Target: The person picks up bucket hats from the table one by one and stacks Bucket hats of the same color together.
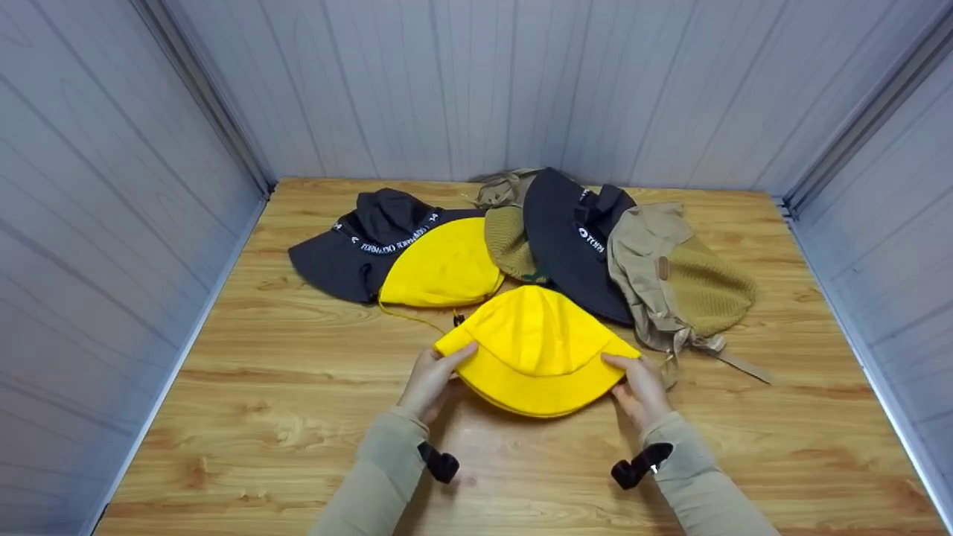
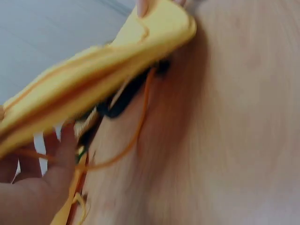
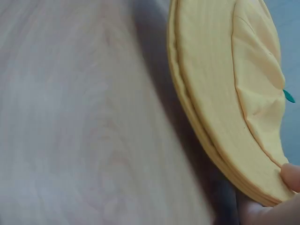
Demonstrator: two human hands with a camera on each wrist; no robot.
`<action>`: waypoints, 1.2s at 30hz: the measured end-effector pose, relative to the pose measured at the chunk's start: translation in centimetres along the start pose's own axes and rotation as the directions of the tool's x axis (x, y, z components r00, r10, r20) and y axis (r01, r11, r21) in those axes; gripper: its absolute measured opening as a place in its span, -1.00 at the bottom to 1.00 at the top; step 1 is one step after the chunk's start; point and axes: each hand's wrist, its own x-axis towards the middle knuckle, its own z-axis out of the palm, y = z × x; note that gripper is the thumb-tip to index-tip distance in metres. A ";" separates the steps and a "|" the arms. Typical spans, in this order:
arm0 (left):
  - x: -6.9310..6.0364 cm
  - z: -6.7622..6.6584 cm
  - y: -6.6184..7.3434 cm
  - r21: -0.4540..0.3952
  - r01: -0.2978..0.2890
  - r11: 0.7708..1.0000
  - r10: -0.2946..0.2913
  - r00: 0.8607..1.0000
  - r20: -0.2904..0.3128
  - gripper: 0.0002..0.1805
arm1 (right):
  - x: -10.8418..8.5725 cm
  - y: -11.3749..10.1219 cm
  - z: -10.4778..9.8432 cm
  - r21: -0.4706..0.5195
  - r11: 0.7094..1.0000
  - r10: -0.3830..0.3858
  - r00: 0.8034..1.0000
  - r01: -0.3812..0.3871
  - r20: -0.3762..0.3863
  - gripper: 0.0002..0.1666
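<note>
- Yellow cloth for the hat (image 1: 547, 346) in hand; held over the near part of the wood-grain table (image 1: 260, 432), at 6 o'clock from the other hats, between both hands.
- Left hand (image 1: 430, 381): pinching the hat at 9 o'clock, thumb on top, fingers beneath.
- Right hand (image 1: 642, 391): pinching the hat at 3 o'clock, thumb likewise on top.
- Reason for the two-ended grip, by judgement: to keep the rim spread wide and the soft cloth flat, with support shared evenly.
- Reason for the other hats' position between 10 and 2 o'clock, by judgement: to leave working room nearest the body.
- Surface of the held hat: smooth, lightly creased at the rounded top, stitched along a curved seam, layered at the lower edge.
- Thin cord (image 2: 140, 126): looped below the held hat in the left wrist view; attachment uncertain.
- At 11 o'clock: second yellow hat (image 1: 443, 264), smooth, half-round, partly over a black hat (image 1: 327, 260) with white lettering at 10.
- At 12: tan knit hat (image 1: 510, 242), ribbed; farther back, crumpled beige cloth (image 1: 510, 192).
- At 1: another black hat (image 1: 558, 253), broad-rimmed.
- At 2: beige hat (image 1: 640, 257), thin, wrinkled, touching a ribbed mustard hat (image 1: 715, 294); order of overlap not certain.
</note>
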 end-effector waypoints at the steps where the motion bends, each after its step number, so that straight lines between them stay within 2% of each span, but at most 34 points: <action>1: -0.1 -0.4 0.1 0.036 0.001 0.999 -0.001 1.000 -0.005 -0.39 | 0.0 0.2 0.0 -0.022 1.000 0.000 1.000 0.000 0.000 -0.43; 6: -0.4 -1.9 0.5 0.188 0.007 0.982 0.010 0.996 -0.088 -0.38 | 0.0 1.0 0.2 -0.101 0.995 0.005 1.000 -0.005 -0.004 -0.31; 9: -0.6 -2.7 0.7 0.282 0.015 0.959 0.027 0.989 -0.145 -0.43 | -0.1 1.4 0.3 -0.125 0.992 0.009 1.000 -0.010 -0.009 -0.28; 13: -0.9 -3.7 0.8 0.394 0.015 0.919 0.065 0.980 -0.189 -0.55 | -0.2 1.7 0.6 -0.181 0.983 0.013 1.000 -0.015 -0.013 -0.32; 18: -1.3 -4.9 0.4 0.512 0.007 0.859 0.131 0.963 -0.234 -0.63 | -0.5 2.2 1.0 -0.283 0.959 0.006 1.000 -0.002 0.014 -0.43; 23: -1.9 -6.3 0.4 0.589 0.030 0.808 0.160 0.950 -0.267 -0.56 | -0.9 3.0 1.8 -0.366 0.930 -0.017 0.999 0.027 0.031 -0.47; 24: -2.1 -6.5 0.6 0.610 0.033 0.791 0.167 0.949 -0.268 -0.54 | -1.0 3.1 1.9 -0.381 0.924 -0.020 0.999 0.032 0.037 -0.48; 30: -2.7 -8.1 1.1 0.717 0.078 0.693 0.173 0.947 -0.270 -0.48 | -1.4 4.2 2.6 -0.470 0.880 -0.030 0.996 0.069 0.090 -0.48; 36: -3.5 -9.7 1.5 0.772 0.120 0.625 0.159 0.948 -0.276 -0.47 | -1.9 5.0 3.3 -0.559 0.819 -0.037 0.984 0.130 0.174 -0.47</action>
